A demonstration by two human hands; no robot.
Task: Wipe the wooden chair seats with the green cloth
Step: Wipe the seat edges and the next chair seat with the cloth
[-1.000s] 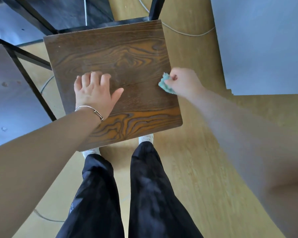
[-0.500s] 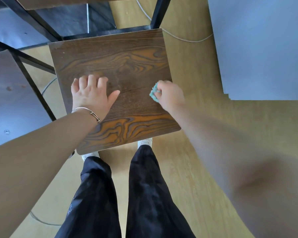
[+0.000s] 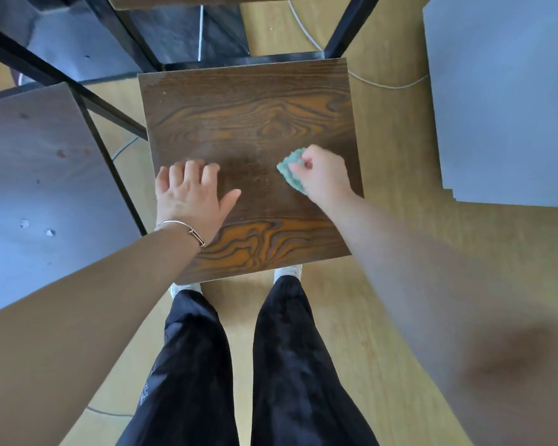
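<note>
The fingers of the right hand curl round the one green cloth, which bunches out past their tips and touches the right half of the wooden chair seat. The left hand lies flat on the seat's left side, fingers straight, apart from the cloth, one bracelet at its wrist. Two black trouser legs stand on the wooden floor at the seat's near edge
</note>
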